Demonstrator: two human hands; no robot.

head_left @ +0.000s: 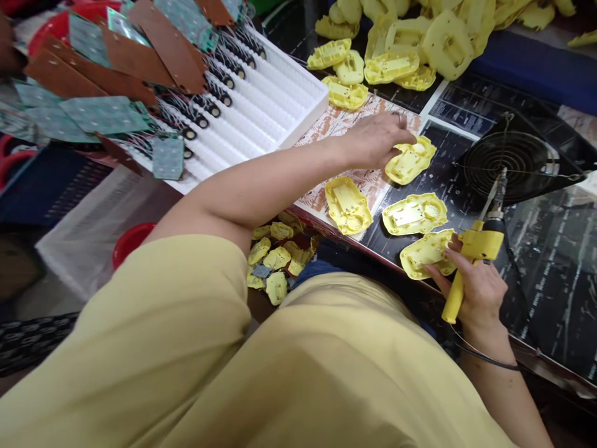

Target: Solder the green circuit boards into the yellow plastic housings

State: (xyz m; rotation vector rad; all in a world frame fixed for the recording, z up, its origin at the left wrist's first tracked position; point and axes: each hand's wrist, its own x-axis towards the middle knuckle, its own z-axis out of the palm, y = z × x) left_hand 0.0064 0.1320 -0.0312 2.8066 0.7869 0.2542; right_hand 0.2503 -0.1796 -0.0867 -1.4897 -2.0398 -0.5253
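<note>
My left hand point(375, 138) reaches across the table and lies with curled fingers on a yellow plastic shell point(410, 160), gripping its edge. My right hand point(476, 287) is wrapped round a yellow-handled soldering iron point(471, 258), tip pointing up, and its fingers also touch another yellow shell point(425, 252) at the table's near edge. Two more shells point(347, 205) point(414, 213) lie open side up between my hands.
A heap of yellow shells point(410, 37) fills the back of the table. A white slotted tray point(275, 99) holds wired circuit boards point(107, 115) and brown boards at left. A black fan grille point(508, 165) sits at right. More shells lie in a bin point(277, 258) below the table.
</note>
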